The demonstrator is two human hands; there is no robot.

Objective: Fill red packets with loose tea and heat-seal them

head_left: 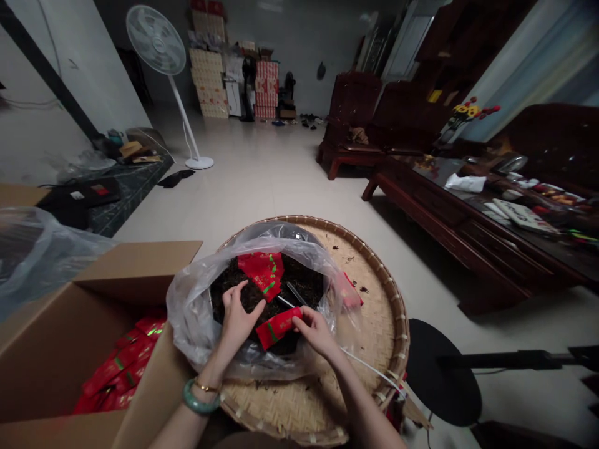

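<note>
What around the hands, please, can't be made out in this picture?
Head view: inside of the red packet in the right hand, hidden by its wrapper.
Head view: print on that packet, too small and blurred.
Head view: floor of the cardboard box, covered by piled packets.
Head view: the box's left side, cut off by the edge.

A green-striped red packet (276, 328) is held aslant above dark leaves (306, 274), nearer the left edge of the woven tray (377, 312).
</note>
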